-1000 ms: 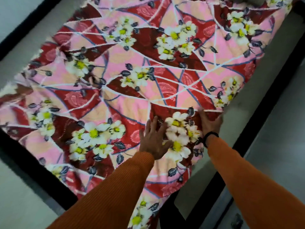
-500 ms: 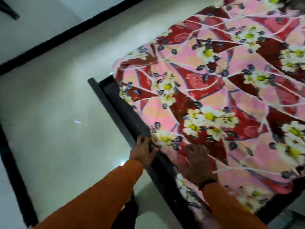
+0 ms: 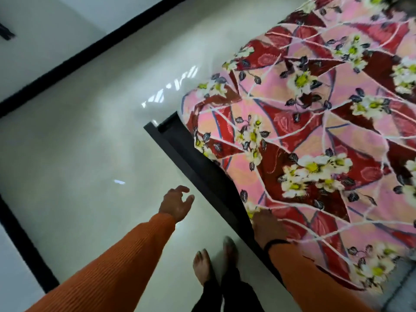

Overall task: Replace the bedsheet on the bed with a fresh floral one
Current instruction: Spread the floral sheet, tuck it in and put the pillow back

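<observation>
A fresh floral bedsheet (image 3: pixel 315 136) covers the bed from twelve to four o'clock, its near corner draped just inside the black bed frame (image 3: pixel 191 154). The right hand (image 3: pixel 267 226), at five o'clock, rests on the sheet's edge; whether its fingers pinch the cloth cannot be told. The left hand (image 3: pixel 177 203), near centre, hangs above the pale floor (image 3: pixel 78 154) with fingers loosely spread, holding nothing. The spreading looks nearly finished; next, the edge likely needs tucking along the frame. The far side of the bed is cut off, blur softens the print, and the mattress is hidden.
</observation>
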{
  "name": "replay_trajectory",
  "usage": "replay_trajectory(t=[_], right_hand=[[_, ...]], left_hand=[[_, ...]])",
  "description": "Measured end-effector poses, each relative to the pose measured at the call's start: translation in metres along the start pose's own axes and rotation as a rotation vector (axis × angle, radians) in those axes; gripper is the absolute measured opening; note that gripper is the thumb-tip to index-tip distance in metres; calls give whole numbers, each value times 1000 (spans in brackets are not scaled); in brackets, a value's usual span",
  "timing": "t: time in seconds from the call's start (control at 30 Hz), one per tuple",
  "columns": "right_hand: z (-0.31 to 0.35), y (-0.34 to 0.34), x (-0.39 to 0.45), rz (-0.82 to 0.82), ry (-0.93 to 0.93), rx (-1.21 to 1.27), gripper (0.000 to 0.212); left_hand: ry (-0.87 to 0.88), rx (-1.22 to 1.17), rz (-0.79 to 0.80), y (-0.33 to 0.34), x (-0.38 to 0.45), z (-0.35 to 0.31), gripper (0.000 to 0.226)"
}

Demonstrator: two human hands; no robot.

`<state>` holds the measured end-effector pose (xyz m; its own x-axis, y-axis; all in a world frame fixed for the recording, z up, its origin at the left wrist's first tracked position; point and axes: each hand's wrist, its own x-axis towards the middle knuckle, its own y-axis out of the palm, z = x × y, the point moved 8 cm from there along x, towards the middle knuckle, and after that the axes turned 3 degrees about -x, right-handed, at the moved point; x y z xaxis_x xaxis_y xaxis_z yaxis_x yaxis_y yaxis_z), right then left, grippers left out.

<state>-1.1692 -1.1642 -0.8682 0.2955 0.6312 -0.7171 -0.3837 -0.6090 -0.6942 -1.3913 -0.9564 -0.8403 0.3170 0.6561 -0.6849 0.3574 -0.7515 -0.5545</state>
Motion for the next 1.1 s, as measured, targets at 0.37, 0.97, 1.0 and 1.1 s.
replay_trajectory(t=[0.37, 0.97, 1.0, 1.1], right_hand=[[54, -178, 137, -370, 120, 556, 28], [241, -230, 267, 351, 505, 589, 66], [248, -226, 263, 408, 523, 587, 87], [253, -206, 263, 429, 605, 745, 111]], left_hand=[[-18, -155, -172, -152, 219, -140, 50], [-40, 649, 509, -251, 269, -62, 58], [-34, 681, 535, -265, 267, -68, 57], [46, 621, 529, -280, 281, -80, 48]])
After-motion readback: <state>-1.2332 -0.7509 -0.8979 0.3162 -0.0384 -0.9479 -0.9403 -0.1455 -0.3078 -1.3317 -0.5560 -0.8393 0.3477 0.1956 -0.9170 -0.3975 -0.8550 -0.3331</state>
